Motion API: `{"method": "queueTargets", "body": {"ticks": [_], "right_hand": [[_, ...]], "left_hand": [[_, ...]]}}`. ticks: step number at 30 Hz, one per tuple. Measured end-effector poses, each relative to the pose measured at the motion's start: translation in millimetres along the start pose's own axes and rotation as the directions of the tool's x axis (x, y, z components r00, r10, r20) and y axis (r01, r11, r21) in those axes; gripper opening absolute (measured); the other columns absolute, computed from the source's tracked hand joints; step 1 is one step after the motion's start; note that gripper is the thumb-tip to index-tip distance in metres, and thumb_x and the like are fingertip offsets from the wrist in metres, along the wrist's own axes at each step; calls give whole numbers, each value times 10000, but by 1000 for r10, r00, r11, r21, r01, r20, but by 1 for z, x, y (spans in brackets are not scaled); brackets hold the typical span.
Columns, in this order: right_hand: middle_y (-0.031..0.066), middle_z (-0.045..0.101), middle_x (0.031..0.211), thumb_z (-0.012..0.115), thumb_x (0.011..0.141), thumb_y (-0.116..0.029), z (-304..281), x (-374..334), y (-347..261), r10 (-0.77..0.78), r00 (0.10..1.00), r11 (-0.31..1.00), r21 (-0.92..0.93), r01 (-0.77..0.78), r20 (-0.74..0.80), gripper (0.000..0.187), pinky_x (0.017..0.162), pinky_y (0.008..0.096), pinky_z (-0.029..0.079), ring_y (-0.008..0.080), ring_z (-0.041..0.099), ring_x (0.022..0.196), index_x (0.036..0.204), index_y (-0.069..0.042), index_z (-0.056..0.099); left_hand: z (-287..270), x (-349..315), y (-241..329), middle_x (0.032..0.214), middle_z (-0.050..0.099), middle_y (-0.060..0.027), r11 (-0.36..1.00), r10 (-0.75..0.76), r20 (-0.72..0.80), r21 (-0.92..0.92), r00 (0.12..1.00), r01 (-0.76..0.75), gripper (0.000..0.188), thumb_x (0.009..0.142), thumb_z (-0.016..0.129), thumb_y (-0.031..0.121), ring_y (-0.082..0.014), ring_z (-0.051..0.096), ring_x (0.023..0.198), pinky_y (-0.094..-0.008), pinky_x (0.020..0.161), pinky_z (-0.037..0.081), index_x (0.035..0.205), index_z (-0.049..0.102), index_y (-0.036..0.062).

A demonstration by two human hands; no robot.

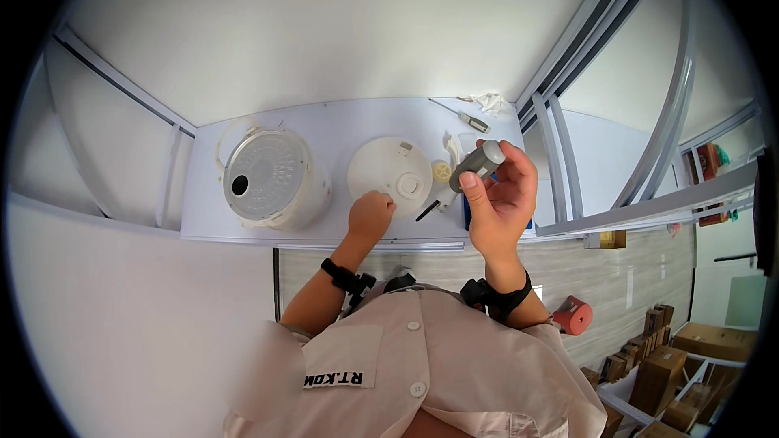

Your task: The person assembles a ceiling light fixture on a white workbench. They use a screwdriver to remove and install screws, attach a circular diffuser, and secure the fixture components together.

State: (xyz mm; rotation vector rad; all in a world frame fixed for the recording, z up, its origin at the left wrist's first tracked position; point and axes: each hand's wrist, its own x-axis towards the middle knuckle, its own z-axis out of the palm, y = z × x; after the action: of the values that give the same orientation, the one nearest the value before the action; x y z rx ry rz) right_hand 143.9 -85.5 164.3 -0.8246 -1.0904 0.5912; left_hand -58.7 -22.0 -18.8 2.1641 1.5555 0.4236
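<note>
My right hand [505,204] is raised over the table's right side, its thumb and fingers closed round a grey handheld cylinder [479,164] with a lighter rounded end and a small label. What kind of tool it is, I cannot tell. My left hand [373,212] is closed at the near left edge of a round white lid [381,164], which lies flat on the table. Anything in its curled fingers is hidden. Left of the lid stands a white rice cooker body [312,186] with a silvery perforated plate [269,166] on top and a dark round hole in that plate.
A screwdriver [471,120] and a crumpled white cloth [491,103] lie at the table's far right. Near the lid are a cream round part [441,171] and a black strip [428,210]. Metal frame bars [560,158] flank the table. Cardboard boxes [657,377] stack at lower right.
</note>
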Motion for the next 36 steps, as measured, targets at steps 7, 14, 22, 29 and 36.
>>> {"method": "queueTargets", "body": {"ticks": [7, 14, 22, 29, 36], "right_hand": [[176, 623, 1344, 799, 921, 42, -2, 6, 2, 20, 1000, 999, 41, -21, 23, 585, 967, 363, 603, 223, 633, 1222, 1429, 2, 513], [159, 621, 1354, 787, 931, 42, 16, 12, 7, -14, 998, 995, 97, 8, 59, 668, 988, 375, 598, 240, 625, 1258, 1512, 17, 460], [144, 585, 1387, 767, 941, 54, 41, 8, 22, 50, 983, 981, 178, -82, 176, 676, 1032, 389, 577, 248, 582, 1324, 1547, 51, 467], [88, 554, 1283, 787, 955, -28, 65, 6, 22, 10, 965, 997, 70, -29, 262, 594, 919, 335, 592, 188, 621, 1136, 1483, 55, 526], [98, 566, 1210, 703, 1050, -224, 102, -3, 16, -31, 956, 974, 225, -38, 293, 599, 780, 298, 546, 156, 633, 906, 1539, 15, 452]], "left_hand": [[-3, -3, 1, 914, 726, -164, 999, -5, -81, -37, 997, 2, 177, 887, 766, 243, -384, 706, 865, -483, 755, 566, 924, 783, 71], [-58, -20, 11, 935, 753, -112, 989, -70, -35, -136, 997, 65, 201, 894, 775, 264, -327, 719, 833, -442, 757, 569, 974, 795, 80], [-97, -48, 18, 900, 748, -60, 969, 83, -195, -213, 977, -124, 150, 910, 764, 180, -264, 706, 780, -379, 682, 559, 1041, 801, 118], [-133, -57, 13, 878, 712, -28, 919, 318, -505, -46, 803, -392, 160, 829, 816, 104, -258, 669, 777, -370, 643, 546, 984, 777, 116], [-175, -65, -26, 897, 708, -48, 900, 381, -576, 52, 723, -433, 236, 712, 870, 68, -280, 667, 823, -404, 743, 535, 918, 762, 112]]}}
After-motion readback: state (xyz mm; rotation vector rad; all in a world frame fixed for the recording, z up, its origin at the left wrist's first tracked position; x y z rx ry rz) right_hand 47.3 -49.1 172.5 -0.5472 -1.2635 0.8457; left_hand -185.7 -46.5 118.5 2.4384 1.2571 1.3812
